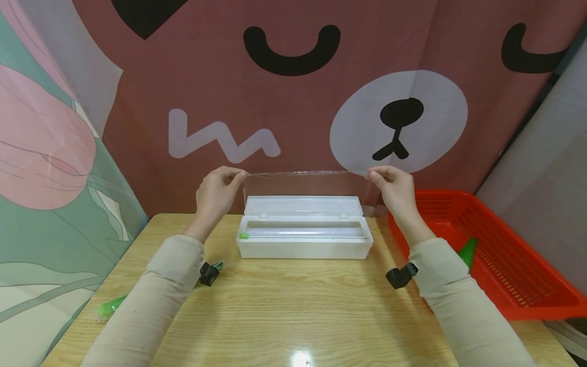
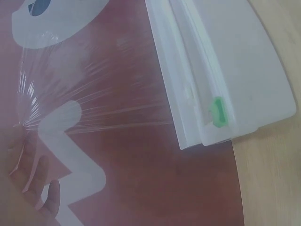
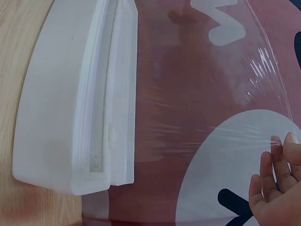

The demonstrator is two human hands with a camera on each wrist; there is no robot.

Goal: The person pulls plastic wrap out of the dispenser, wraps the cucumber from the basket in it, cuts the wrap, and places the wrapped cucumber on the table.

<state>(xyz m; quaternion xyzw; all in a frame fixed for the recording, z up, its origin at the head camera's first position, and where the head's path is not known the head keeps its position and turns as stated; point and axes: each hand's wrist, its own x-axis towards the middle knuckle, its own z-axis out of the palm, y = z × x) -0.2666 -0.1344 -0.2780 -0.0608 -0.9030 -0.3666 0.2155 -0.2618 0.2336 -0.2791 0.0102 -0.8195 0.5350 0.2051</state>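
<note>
A sheet of clear plastic wrap (image 1: 302, 182) stretches upright behind a white cling film dispenser (image 1: 304, 248). My left hand (image 1: 216, 192) pinches the sheet's top left corner between thumb and index finger. At the top right corner my right hand (image 1: 396, 189) pinches the film the same way. The dispenser's lid (image 1: 302, 206) stands open at the back, and a film roll shows inside. A small green slider (image 2: 218, 112) sits at the box's left end. In the right wrist view, creases in the film fan out from the pinching fingers (image 3: 277, 146).
A red plastic basket (image 1: 518, 275) stands at the table's right, with a green item (image 1: 469, 252) inside. On the left, a green item (image 1: 110, 307) lies partly behind my left sleeve. A curtain printed with a bear's face (image 1: 302, 102) hangs behind the wooden table (image 1: 275, 306).
</note>
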